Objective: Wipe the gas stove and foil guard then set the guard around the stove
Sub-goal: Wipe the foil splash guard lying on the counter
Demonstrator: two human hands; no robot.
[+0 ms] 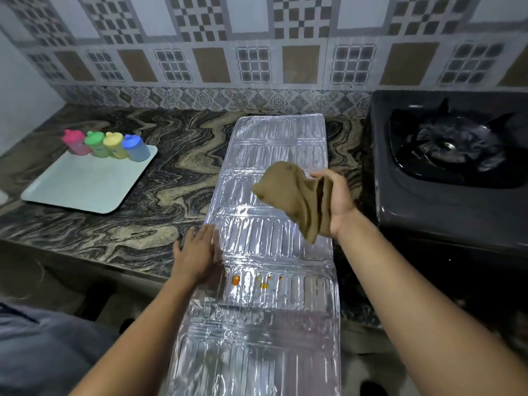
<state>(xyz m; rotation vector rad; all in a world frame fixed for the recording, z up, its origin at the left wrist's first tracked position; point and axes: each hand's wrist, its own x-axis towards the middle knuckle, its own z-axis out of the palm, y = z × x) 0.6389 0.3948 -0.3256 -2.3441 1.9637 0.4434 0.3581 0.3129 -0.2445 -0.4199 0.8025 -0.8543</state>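
Marbled desk is carrying the foil guard flat, gas stove at 3 o'clock; orange spots are showing, so wiping seems unfinished and placing pending; left hand is pressing it flat-fingered, right hand is clutching a cloth above.

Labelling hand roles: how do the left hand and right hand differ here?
The left hand rests flat, fingers straight, on the left edge of the foil guard; the right hand hovers above the guard. The left hand holds nothing; the right hand grips a brown cloth. Both are bare, over the guard.
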